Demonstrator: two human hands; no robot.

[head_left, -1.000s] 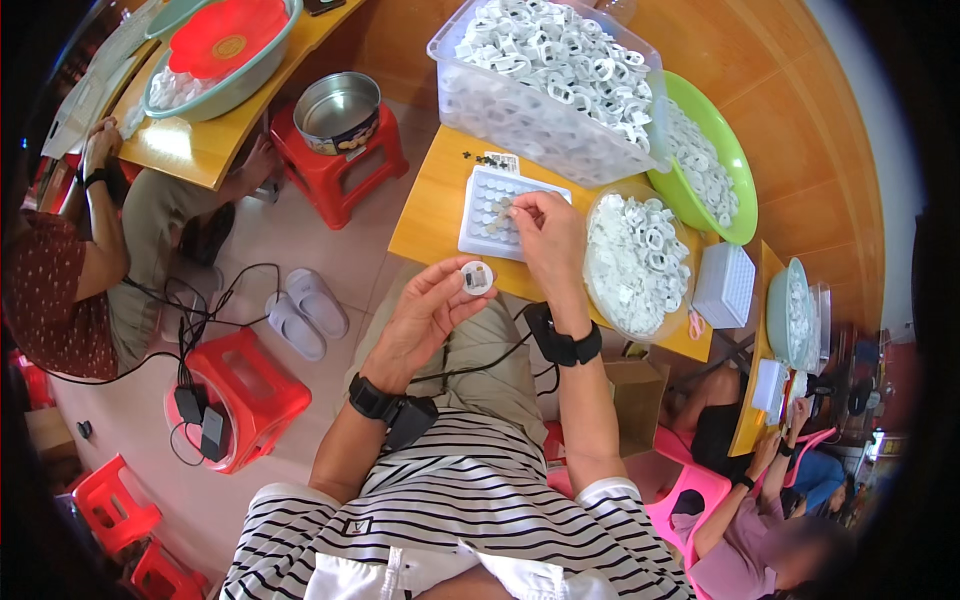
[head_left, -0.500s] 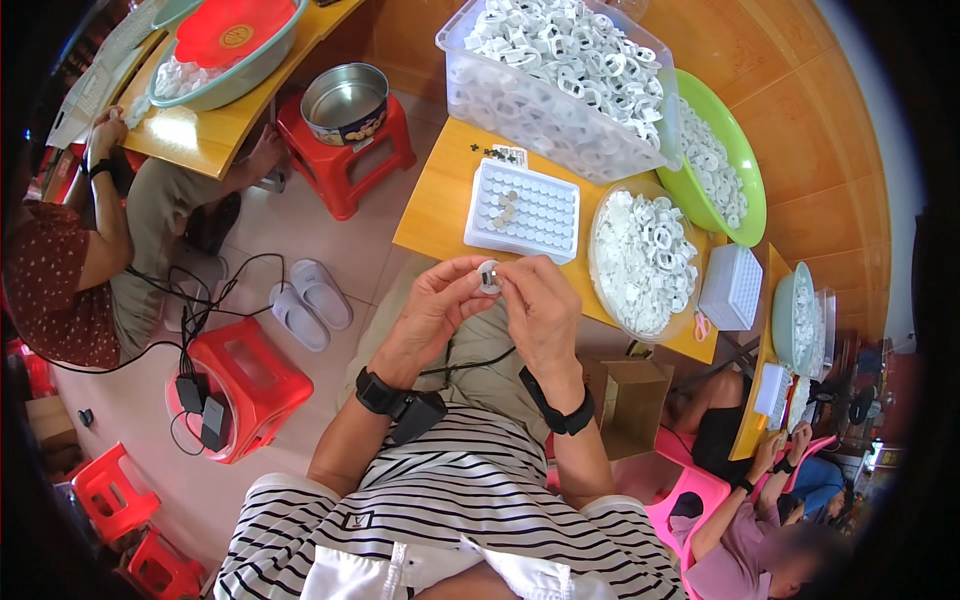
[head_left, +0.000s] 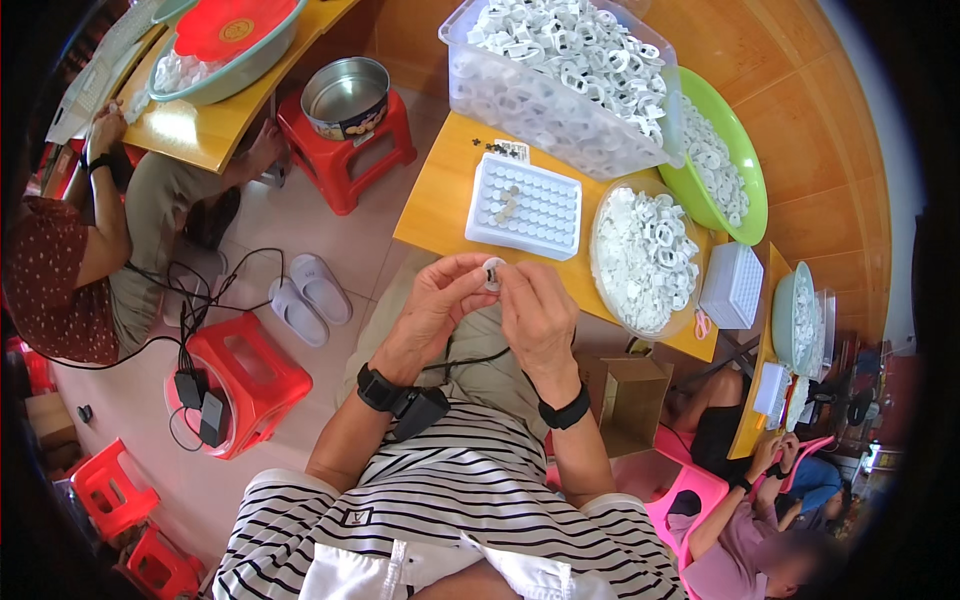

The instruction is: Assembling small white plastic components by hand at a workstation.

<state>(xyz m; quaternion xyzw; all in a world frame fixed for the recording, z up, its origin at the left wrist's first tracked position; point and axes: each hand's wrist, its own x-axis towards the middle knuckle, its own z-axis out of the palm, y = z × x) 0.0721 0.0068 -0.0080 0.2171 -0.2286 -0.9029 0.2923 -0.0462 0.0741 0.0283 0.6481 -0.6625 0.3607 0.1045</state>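
Note:
In front of my body, my left hand (head_left: 437, 305) pinches a small round white plastic part (head_left: 492, 268) that shows a dark slot. My right hand (head_left: 538, 310) is closed against the part's right side, thumb and fingertips pressed together on it. Any tiny piece under those fingertips is hidden. Just beyond my hands, a white tray (head_left: 478, 228) with rows of round pockets lies on the yellow table; a few small silvery-beige discs (head_left: 507, 207) rest on top of it. To its right stands a clear round tub (head_left: 612, 310) heaped with white plastic pieces.
Behind the tray are a large clear bin (head_left: 540, 110) of white rings and a green basin (head_left: 752, 205). Pink-handled scissors (head_left: 702, 323) and a stack of white trays (head_left: 735, 285) sit at right. Red stools (head_left: 255, 375) stand on the left; other people work at both sides.
The white part has turned a little between my fingers. My right fingers have closed in over it, and the silvery glint beside it shows less. Both hands stay in nearly the same place.

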